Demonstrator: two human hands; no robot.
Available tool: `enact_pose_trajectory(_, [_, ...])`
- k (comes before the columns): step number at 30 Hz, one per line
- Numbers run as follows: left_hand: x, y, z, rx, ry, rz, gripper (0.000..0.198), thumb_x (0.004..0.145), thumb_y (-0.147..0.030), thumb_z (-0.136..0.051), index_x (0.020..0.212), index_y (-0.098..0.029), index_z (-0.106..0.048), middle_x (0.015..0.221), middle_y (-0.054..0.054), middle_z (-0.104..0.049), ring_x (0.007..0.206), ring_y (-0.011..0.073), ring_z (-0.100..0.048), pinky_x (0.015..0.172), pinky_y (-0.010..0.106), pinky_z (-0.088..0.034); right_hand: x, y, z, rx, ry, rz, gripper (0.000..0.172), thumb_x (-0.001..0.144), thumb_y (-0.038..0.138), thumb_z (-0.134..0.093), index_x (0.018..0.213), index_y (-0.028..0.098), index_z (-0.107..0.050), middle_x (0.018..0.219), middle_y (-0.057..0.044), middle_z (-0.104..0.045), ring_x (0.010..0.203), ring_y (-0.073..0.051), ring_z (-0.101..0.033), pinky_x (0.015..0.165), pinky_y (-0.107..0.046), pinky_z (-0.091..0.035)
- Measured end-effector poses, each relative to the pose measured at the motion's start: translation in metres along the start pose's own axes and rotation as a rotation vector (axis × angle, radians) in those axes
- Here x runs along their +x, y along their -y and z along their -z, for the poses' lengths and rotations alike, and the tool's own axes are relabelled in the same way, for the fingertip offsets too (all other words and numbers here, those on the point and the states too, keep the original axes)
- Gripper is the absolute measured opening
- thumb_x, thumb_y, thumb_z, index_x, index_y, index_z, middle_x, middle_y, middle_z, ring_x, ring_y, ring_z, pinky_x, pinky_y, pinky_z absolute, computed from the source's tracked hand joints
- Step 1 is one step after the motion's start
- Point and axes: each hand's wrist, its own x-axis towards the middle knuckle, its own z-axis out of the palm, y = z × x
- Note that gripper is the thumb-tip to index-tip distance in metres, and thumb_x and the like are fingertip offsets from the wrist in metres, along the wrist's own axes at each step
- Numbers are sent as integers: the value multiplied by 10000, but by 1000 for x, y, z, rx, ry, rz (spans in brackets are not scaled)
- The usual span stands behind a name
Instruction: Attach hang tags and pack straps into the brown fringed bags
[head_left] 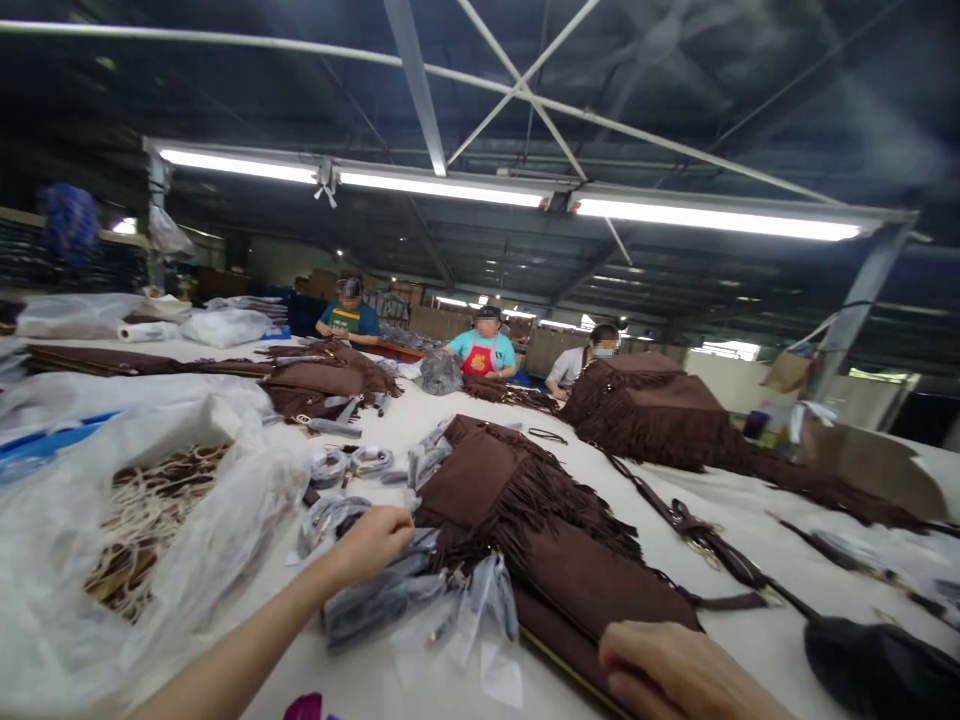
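My left hand point(379, 540) is closed beside the left corner of a brown fringed bag point(472, 470), above plastic-wrapped straps point(375, 600). Its fingertips face away, so whatever they pinch is hidden. At the lower right, my right hand point(675, 665) curls its fingers over the near end of another brown bag point(592, 570). The two bags overlap in a stack, fringe spread to the right, with a gold-coloured zip along the lower edge. Clear plastic wrapping point(487, 600) bunches against the stack's left side.
At left stands a plastic sack point(247, 480) of tangled cords point(161, 520). More brown bags are piled at back right point(645, 400) and back left point(315, 380). Dark straps point(682, 520) and a black item point(877, 660) lie at right. Several people work across the table.
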Motion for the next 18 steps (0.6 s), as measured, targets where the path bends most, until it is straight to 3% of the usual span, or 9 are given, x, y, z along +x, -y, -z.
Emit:
enact_pose_trajectory(4, [-6,-17,-36,154,71,-61,101,745,-219,-473,658,-202,-521,737,20,-628,769,205,-579,684,277,-371,19,18,-23,4,-4,-21,182,903,174,-483,835,252,-633,843,3,-705,779,-186,-656,666,-243,-406])
enact_pose_trajectory(9, [-6,-22,-66,262,33,-34,80,777,-165,-446,786,-205,-515,866,48,-654,838,211,-594,714,284,-381,50,20,-48,-65,-79,-123,216,950,135,-458,901,225,-648,894,-18,-686,825,-189,-658,699,-237,-430])
enact_pose_trajectory(13, [-8,-15,-78,271,3,-13,35,809,-188,-469,827,-215,-481,921,34,-649,876,193,-587,749,274,-394,80,21,-56,-142,-210,-226,237,880,41,-529,976,226,-642,1021,-32,-651,923,-204,-639,745,-239,-449])
enact_pose_trajectory(18, [-12,-17,-81,261,31,-5,86,817,-189,-490,900,-199,-511,1028,77,-644,965,225,-578,825,307,-413,132,39,-60,-182,-333,-151,182,910,76,-548,923,228,-646,1010,-27,-646,929,-210,-609,816,-275,-447])
